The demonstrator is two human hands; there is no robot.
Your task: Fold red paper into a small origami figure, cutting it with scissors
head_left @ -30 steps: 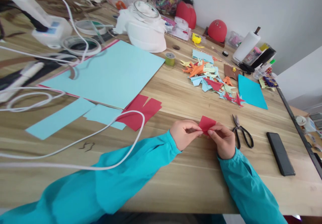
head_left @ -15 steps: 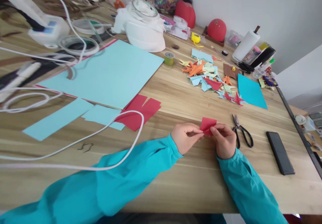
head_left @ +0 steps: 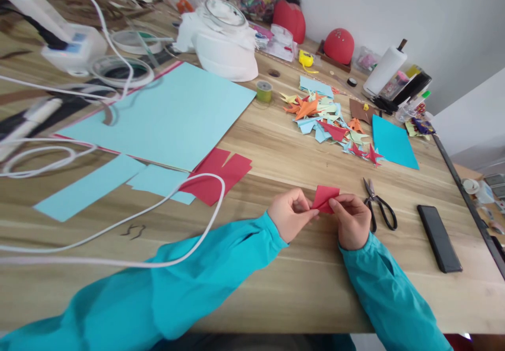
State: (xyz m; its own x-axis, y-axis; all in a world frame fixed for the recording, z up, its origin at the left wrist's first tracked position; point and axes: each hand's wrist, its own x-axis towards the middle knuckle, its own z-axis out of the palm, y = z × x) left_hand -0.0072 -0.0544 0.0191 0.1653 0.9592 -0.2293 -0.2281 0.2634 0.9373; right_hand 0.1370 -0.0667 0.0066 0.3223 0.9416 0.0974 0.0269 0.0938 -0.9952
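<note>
A small folded piece of red paper point(head_left: 326, 195) is held between both hands above the wooden table. My left hand point(head_left: 290, 211) pinches its left lower corner between thumb and fingers. On the right side of the paper, my right hand point(head_left: 352, 218) grips with its thumb on top. Black-handled scissors point(head_left: 376, 201) lie just beyond my right hand, blades pointing away. To the left are cut red paper pieces point(head_left: 221, 174). Behind the hands sits a pile of folded paper cranes point(head_left: 325, 117) in orange, yellow, blue and red.
Large light-blue sheets point(head_left: 165, 114) and blue strips point(head_left: 90, 185) lie at left. A white cable point(head_left: 213, 224) loops over the table near my left sleeve. A phone point(head_left: 439, 238) lies at right, a turquoise sheet point(head_left: 394, 143) behind it. A green thread spool point(head_left: 264, 92) stands farther back.
Both hands stay on the red paper in nearly the same place. The left fingers have lifted and curled slightly at the paper's left corner. The view has shifted very slightly.
</note>
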